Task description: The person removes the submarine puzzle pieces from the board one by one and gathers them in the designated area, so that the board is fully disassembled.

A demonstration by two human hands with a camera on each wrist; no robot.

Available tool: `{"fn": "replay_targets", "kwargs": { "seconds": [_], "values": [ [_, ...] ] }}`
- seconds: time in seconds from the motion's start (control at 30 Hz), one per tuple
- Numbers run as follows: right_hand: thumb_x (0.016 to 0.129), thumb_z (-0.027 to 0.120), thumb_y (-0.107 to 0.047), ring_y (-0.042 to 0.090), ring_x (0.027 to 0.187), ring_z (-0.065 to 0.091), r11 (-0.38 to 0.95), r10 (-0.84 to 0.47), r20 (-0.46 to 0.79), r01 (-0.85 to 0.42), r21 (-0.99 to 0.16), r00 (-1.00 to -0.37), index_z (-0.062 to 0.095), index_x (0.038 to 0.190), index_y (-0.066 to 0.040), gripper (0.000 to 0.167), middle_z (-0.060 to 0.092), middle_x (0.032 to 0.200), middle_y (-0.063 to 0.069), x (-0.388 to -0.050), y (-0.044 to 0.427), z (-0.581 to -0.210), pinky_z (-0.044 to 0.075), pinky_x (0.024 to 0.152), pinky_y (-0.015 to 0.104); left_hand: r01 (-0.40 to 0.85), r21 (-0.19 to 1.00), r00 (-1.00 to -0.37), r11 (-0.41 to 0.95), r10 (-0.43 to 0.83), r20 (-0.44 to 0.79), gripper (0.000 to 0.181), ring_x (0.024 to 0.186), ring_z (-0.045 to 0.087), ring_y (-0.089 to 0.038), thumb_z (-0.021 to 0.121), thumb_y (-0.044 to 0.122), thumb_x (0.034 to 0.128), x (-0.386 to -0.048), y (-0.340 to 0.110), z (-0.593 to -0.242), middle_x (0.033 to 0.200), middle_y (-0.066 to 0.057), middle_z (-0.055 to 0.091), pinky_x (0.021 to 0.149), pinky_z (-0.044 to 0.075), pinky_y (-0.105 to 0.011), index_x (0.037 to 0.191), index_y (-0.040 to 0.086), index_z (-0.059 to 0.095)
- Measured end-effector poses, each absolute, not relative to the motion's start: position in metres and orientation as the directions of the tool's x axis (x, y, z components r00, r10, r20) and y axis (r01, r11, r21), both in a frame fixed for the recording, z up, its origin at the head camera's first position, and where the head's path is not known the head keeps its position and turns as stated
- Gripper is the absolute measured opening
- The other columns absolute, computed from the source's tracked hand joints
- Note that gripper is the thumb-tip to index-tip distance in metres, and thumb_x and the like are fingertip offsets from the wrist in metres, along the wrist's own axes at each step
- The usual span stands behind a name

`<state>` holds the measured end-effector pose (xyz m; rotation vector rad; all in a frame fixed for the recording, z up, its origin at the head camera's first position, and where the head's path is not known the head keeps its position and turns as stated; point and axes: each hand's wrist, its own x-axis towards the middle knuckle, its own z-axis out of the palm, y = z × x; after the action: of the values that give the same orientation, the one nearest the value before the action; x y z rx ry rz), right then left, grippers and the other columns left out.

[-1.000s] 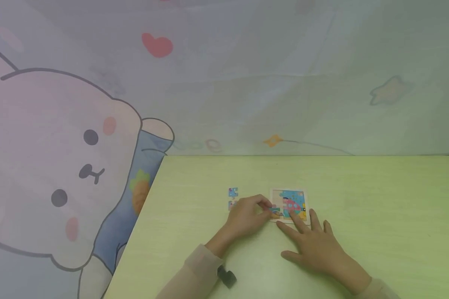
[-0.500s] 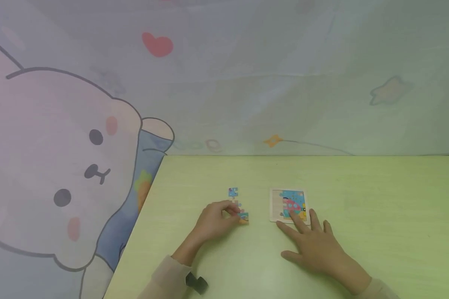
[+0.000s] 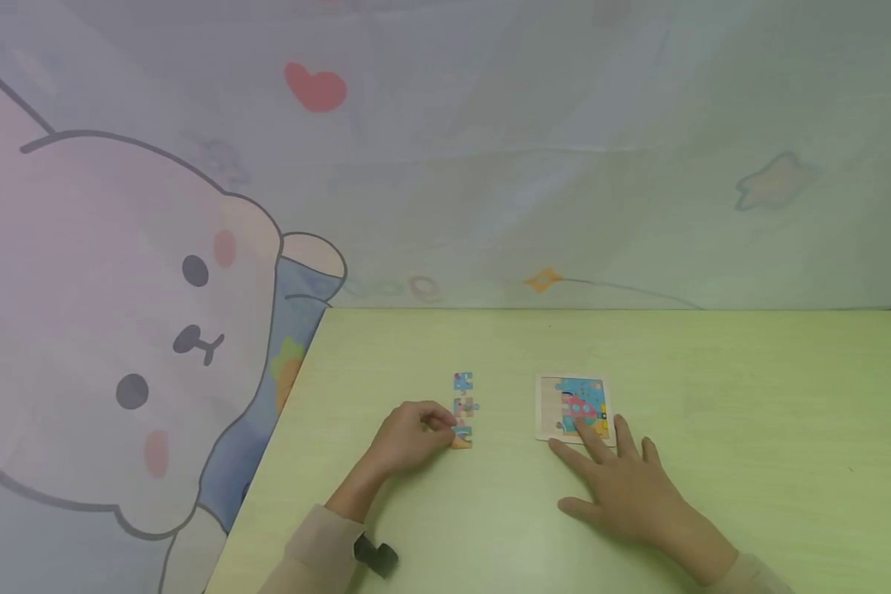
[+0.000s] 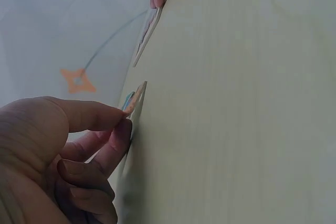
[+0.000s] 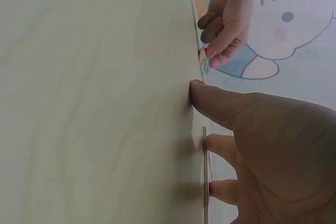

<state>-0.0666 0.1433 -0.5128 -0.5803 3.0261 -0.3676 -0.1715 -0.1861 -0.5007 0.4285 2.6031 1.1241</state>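
The left hand (image 3: 412, 441) is grasping: its thumb and forefinger are pinching the near piece (image 3: 464, 441), a jigsaw part in blue and orange, by its nine o'clock side, with twelve being the far side. Whether that piece is touching the table (image 3: 713, 396), I cannot tell. The other fingers of this hand are curling inward. The middle piece (image 3: 464, 407) is lying just off the near piece at twelve, its knob pointing to three. The far piece (image 3: 463, 380) is lying beyond in the same line, a small knob facing six.

The right hand (image 3: 627, 495) is grasping nothing; its fingers are spreading, relaxed. Its middle fingertip is resting on the board (image 3: 549, 412), its forefinger is meeting the near rim, and its thumb is lying apart from the board at six.

The board is lying flat between two and three o'clock from the near piece, well apart. Its three o'clock part is carrying a blue, pink and yellow picture; bare wood is showing along nine.

Pale sleeves (image 3: 315, 544) are covering both forearms; a dark fitting (image 3: 377, 557) is showing at the left cuff. A patterned cloth (image 3: 490, 165) is hanging at twelve, behind the table.
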Motion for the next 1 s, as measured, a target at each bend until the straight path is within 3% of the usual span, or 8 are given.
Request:
{"fn": "replay_targets", "kwargs": {
  "seconds": [0.47,0.8,1.0],
  "values": [
    [0.094,0.065,-0.063,0.066,0.140,0.028,0.897,-0.384,-0.009,-0.371,-0.241,-0.923,0.049,0.156,-0.030,0.072,0.042,0.161,0.016,-0.072,0.147,-0.507,0.032,0.098,0.081,0.152,0.715,-0.910,0.683,0.379,-0.168,0.011,0.083,0.062,-0.014,0.074,0.021,0.0923,-0.179,-0.180,-0.494,0.088,0.007,0.070,0.075,0.050,-0.039,0.101,0.017,0.079],
    [0.092,0.067,-0.062,0.066,0.140,0.030,0.895,-0.390,-0.010,-0.376,-0.239,-0.921,0.049,0.156,-0.031,0.073,0.042,0.161,0.015,-0.079,0.151,-0.508,0.031,0.098,0.082,0.131,0.702,-0.932,0.700,0.329,-0.155,0.017,0.084,0.063,-0.014,0.071,0.032,0.0956,-0.180,-0.172,-0.489,0.093,0.010,0.070,0.073,0.050,-0.038,0.105,0.020,0.077],
    [0.092,0.069,-0.060,0.064,0.140,0.032,0.900,-0.377,0.012,-0.369,-0.234,-0.926,0.043,0.159,-0.031,0.077,0.035,0.165,0.015,-0.087,0.158,-0.510,0.031,0.098,0.082,0.151,0.728,-0.931,0.668,0.345,-0.124,0.017,0.076,0.059,-0.014,0.069,0.034,0.0977,-0.182,-0.153,-0.482,0.093,0.011,0.069,0.061,0.045,-0.032,0.107,0.021,0.077]
  ]
}}
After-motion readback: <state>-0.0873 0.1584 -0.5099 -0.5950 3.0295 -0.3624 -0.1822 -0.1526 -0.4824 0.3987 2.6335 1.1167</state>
